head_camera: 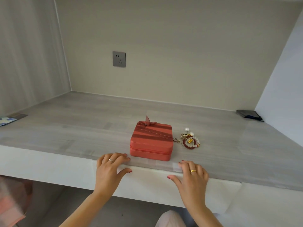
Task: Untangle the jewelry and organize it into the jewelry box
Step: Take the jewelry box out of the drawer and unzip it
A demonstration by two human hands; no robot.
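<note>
A coral-red zipped jewelry box (151, 140) with a ribbon bow on its lid stands closed near the front of the grey desk (82, 128). Right beside it lies a tangled heap of jewelry (190, 140): red and white bead bracelets, pearls, gold pieces and a small ring at the box's corner. My left hand (111, 166) rests on the desk's front edge, just left of the box, fingers spread. To the right of the box, my right hand (191, 174) lies flat on the same edge, below the jewelry. Neither hand holds anything.
A dark pouch (249, 114) lies at the back right corner by the white wall. A blue-patterned card (9, 119) sits at the far left edge. A wall socket (119, 59) is on the back wall. A pink-cushioned seat (11, 202) shows at lower left.
</note>
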